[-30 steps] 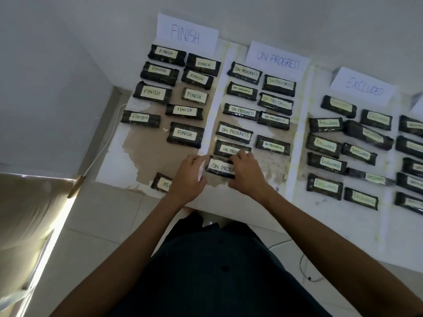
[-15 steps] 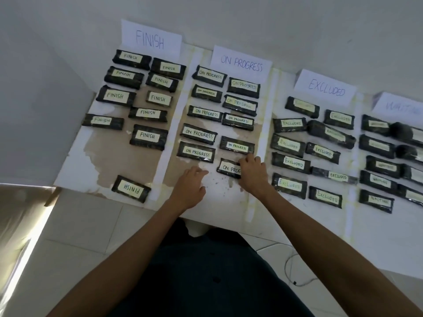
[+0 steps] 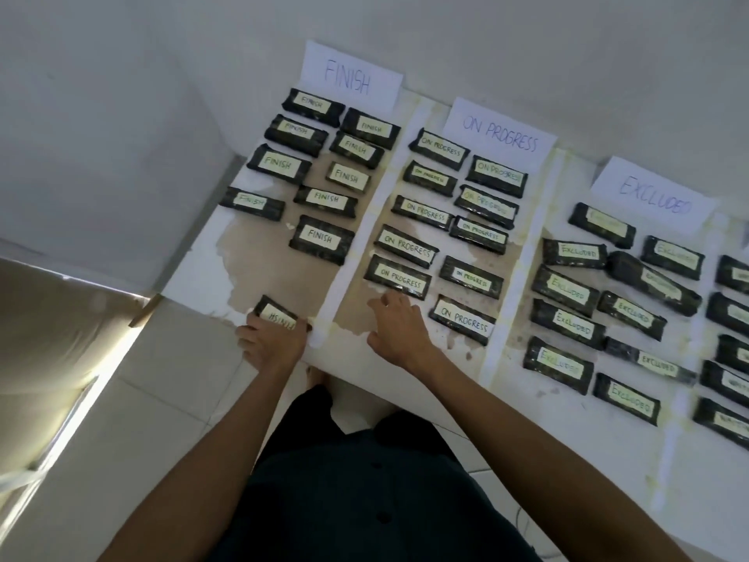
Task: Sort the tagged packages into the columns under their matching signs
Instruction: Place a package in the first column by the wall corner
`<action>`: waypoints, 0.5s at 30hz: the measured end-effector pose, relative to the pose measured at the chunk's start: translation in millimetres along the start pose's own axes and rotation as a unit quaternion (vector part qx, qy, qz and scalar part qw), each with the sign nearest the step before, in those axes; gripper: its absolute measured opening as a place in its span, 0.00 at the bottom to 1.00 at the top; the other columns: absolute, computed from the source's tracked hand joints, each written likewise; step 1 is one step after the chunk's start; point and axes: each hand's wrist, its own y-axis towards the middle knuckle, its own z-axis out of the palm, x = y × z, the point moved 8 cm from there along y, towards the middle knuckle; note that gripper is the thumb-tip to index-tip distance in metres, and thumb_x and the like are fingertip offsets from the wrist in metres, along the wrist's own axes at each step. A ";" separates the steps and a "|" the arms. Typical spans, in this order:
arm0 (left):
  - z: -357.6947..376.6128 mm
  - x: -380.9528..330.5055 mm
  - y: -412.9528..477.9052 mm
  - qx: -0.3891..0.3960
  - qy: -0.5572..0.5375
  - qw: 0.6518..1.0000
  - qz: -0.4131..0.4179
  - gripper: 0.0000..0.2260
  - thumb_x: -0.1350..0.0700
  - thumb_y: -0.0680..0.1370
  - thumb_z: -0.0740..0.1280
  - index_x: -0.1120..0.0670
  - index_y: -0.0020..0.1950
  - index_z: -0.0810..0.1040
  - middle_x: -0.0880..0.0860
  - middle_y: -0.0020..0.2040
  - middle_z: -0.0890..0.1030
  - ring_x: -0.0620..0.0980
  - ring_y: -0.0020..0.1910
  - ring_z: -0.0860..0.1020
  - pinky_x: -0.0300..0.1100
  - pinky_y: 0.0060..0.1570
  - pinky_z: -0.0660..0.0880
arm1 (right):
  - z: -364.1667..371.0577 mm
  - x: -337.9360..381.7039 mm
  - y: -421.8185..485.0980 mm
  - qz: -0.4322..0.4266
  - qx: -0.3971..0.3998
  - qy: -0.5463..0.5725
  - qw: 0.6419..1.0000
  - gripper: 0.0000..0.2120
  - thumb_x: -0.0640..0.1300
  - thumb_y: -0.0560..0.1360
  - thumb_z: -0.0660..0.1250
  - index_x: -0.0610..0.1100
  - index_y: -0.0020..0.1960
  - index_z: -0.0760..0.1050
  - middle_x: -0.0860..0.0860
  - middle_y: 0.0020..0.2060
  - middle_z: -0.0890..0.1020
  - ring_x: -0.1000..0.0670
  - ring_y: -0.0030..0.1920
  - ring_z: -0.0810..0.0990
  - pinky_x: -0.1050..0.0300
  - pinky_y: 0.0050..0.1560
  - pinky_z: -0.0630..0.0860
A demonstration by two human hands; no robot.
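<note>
**Observer:** Starting at the left, what have you got?

**Operator:** My left grip [image 3: 270, 344] is clamped on the upside-down FINISH package [image 3: 275, 314], fingers curled over its near end and thumb on the right. The package lies at the near edge of the tabletop [image 3: 202, 273]. It is in the FINISH column but well apart from the rows under the FINISH sign [image 3: 349, 79], and its tag reads backwards to me.

**Observer:** So what worries you?

**Operator:** The edge. The package sits so close to it that a slack hold while I turn it could, I think, drop it onto the floor tiles [image 3: 162, 399]. Swinging it round, I could also sweep it over the white divider strip [image 3: 338, 285] just to its right. Or I could push it up into the nearest FINISH package [image 3: 322, 239] and skew that row.

**Observer:** And the right side?

**Operator:** My right grip [image 3: 399, 328] is apart, fingers spread on the tabletop, holding nothing. Its fingertips lie just below an ON PROGRESS package [image 3: 398, 277]; I cannot tell whether they touch it. If I lean on that hand, I'd guess it nudges the package out of line beneath the ON PROGRESS sign [image 3: 500, 135]. The column under the EXCLUDED sign [image 3: 653, 194] is well apart from both grips, so I see little risk there.
</note>
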 end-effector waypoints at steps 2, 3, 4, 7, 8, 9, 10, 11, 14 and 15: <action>1.5 -3.6 6.7 0.011 0.039 0.998 0.044 0.37 0.50 0.67 0.73 0.62 0.68 0.60 0.65 0.63 0.67 0.65 0.61 0.68 0.55 0.59 0.66 | 1.0 12.2 6.7 -0.001 0.006 0.004 1.000 0.24 0.44 0.73 0.63 0.42 0.68 0.66 0.42 0.63 0.68 0.39 0.63 0.67 0.44 0.60 0.67; 3.2 -6.9 10.0 0.023 0.058 0.996 0.069 0.36 0.51 0.67 0.72 0.62 0.68 0.60 0.65 0.63 0.67 0.65 0.61 0.68 0.56 0.58 0.67 | 1.4 16.8 9.3 0.000 0.007 0.006 1.000 0.24 0.44 0.73 0.63 0.42 0.68 0.66 0.42 0.63 0.68 0.39 0.63 0.68 0.44 0.60 0.67; 4.9 -11.0 13.1 0.039 0.073 0.992 0.096 0.34 0.52 0.68 0.71 0.62 0.68 0.60 0.64 0.62 0.67 0.65 0.60 0.68 0.56 0.57 0.67 | 1.3 20.9 11.2 0.000 0.007 0.005 1.000 0.24 0.44 0.73 0.63 0.42 0.68 0.66 0.42 0.62 0.69 0.39 0.62 0.68 0.45 0.59 0.68; 7.1 -27.3 19.6 0.080 0.117 0.972 0.187 0.34 0.57 0.67 0.71 0.60 0.69 0.59 0.63 0.63 0.68 0.64 0.60 0.68 0.56 0.56 0.69 | 0.3 30.4 16.0 -0.005 0.005 0.008 1.000 0.24 0.44 0.73 0.63 0.43 0.68 0.67 0.42 0.61 0.70 0.39 0.60 0.70 0.45 0.58 0.68; 7.1 -33.1 21.4 0.088 0.136 0.961 0.223 0.35 0.58 0.67 0.70 0.59 0.70 0.59 0.62 0.63 0.69 0.64 0.60 0.68 0.56 0.56 0.69 | -1.2 33.1 18.3 -0.007 0.003 0.014 1.000 0.24 0.44 0.73 0.63 0.43 0.69 0.66 0.43 0.62 0.70 0.39 0.61 0.70 0.45 0.59 0.68; 7.1 -39.2 23.2 0.095 0.155 0.948 0.260 0.35 0.59 0.67 0.70 0.58 0.71 0.59 0.61 0.62 0.70 0.63 0.60 0.69 0.55 0.56 0.68 | -3.0 35.0 21.2 -0.008 0.002 0.020 1.000 0.25 0.44 0.73 0.63 0.43 0.69 0.66 0.43 0.62 0.70 0.39 0.61 0.70 0.45 0.59 0.68; 7.9 -44.9 25.5 0.100 0.175 0.933 0.300 0.35 0.61 0.67 0.69 0.58 0.71 0.59 0.60 0.61 0.71 0.62 0.59 0.70 0.54 0.56 0.68 | -5.1 36.4 24.1 -0.008 0.001 0.024 1.000 0.25 0.43 0.73 0.63 0.44 0.70 0.66 0.43 0.62 0.70 0.40 0.61 0.69 0.45 0.59 0.68; 8.4 -51.3 27.9 0.101 0.192 0.914 0.344 0.35 0.62 0.66 0.69 0.58 0.71 0.60 0.60 0.60 0.73 0.61 0.58 0.71 0.53 0.54 0.69 | -7.6 37.2 27.3 -0.006 -0.004 0.025 1.000 0.25 0.43 0.73 0.63 0.44 0.70 0.66 0.43 0.62 0.70 0.40 0.61 0.70 0.45 0.59 0.68; 10.1 -70.3 35.3 0.102 0.225 0.849 0.468 0.32 0.66 0.66 0.68 0.58 0.70 0.65 0.59 0.57 0.76 0.61 0.55 0.74 0.52 0.50 0.70 | -16.9 38.5 36.3 0.003 -0.038 0.029 0.999 0.24 0.42 0.73 0.63 0.43 0.69 0.67 0.43 0.61 0.71 0.40 0.59 0.71 0.46 0.58 0.70; 10.0 -76.7 37.5 0.103 0.228 0.830 0.499 0.31 0.67 0.66 0.68 0.58 0.68 0.67 0.59 0.58 0.77 0.61 0.55 0.74 0.52 0.50 0.70 | -19.1 38.9 39.5 0.007 -0.047 0.034 0.998 0.23 0.42 0.73 0.62 0.43 0.68 0.68 0.43 0.60 0.72 0.40 0.59 0.71 0.46 0.58 0.70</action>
